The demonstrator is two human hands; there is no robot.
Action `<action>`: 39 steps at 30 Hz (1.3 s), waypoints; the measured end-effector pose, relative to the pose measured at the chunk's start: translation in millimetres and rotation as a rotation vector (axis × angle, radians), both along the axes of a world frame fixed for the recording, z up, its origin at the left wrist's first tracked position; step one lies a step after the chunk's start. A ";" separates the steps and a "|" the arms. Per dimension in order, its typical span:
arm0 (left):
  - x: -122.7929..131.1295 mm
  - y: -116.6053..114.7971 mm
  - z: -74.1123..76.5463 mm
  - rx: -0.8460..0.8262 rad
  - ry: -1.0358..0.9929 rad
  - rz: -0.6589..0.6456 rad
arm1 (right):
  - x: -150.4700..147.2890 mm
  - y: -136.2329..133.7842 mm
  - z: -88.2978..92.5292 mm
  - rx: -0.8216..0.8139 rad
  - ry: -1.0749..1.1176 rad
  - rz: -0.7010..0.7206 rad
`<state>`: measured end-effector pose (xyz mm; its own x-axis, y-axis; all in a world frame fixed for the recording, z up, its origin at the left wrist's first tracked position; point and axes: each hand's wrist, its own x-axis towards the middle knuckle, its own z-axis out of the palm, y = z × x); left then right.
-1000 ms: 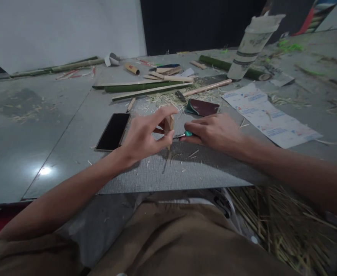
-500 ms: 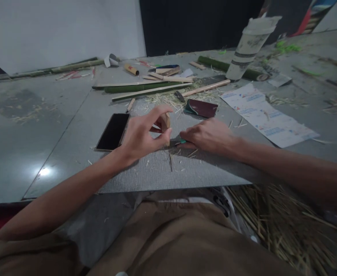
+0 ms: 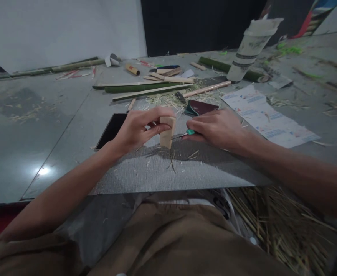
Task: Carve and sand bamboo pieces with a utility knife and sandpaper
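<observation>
My left hand (image 3: 139, 128) pinches a pale piece of bamboo or wood (image 3: 166, 140) between thumb and fingers, holding it upright over the grey table mat. In my closed right hand (image 3: 214, 126) is a green-handled tool (image 3: 190, 132), mostly covered by the fingers. Its thin metal end points left at the lower side of the pale piece; whether it is a blade or a shaft, and whether it touches, is unclear. A dark phone (image 3: 111, 130) lies beside my left hand. Behind my right hand rests a dark red card or booklet (image 3: 201, 107).
Farther back lie a hammer (image 3: 205, 89), split bamboo strips (image 3: 151, 90) and a bamboo stalk (image 3: 214, 63) among shavings. A lidded cup (image 3: 250, 50) stands at back right. Printed paper (image 3: 268, 115) lies right. The table's front edge (image 3: 168, 188) runs before my lap; straw-like strips (image 3: 275, 222) lie below.
My left hand has turned the pale piece so its broad face shows. My right hand has shifted slightly right, and more of the green-handled tool is visible.
</observation>
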<state>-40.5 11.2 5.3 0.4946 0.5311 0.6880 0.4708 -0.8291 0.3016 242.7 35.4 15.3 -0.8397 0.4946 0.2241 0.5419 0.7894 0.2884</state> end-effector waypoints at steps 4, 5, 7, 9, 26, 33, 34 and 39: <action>-0.2 -5.0 5.2 0.016 0.037 0.040 | 0.3 -5.5 8.7 0.018 0.115 -0.060; 0.2 -6.3 6.0 0.025 0.040 0.047 | -0.4 -7.3 10.0 0.019 0.130 -0.073; 1.4 -8.6 7.0 0.057 0.049 0.072 | -2.7 -10.5 11.6 0.020 0.137 -0.091; 3.0 -10.5 7.3 0.074 0.062 0.099 | -5.0 -13.0 12.6 0.011 0.124 -0.097; 12.9 -12.7 9.4 0.142 0.049 0.115 | -5.8 -9.4 0.2 -0.033 0.139 -0.161; 10.7 -9.0 5.2 0.128 0.044 0.120 | -7.6 -6.5 -4.4 -0.083 0.118 -0.196; 10.6 -8.8 4.8 0.123 0.042 0.116 | -8.0 -6.6 -4.6 -0.086 0.111 -0.201; 11.0 -7.8 3.0 0.126 0.007 0.120 | -9.3 -6.7 -7.1 -0.072 0.098 -0.223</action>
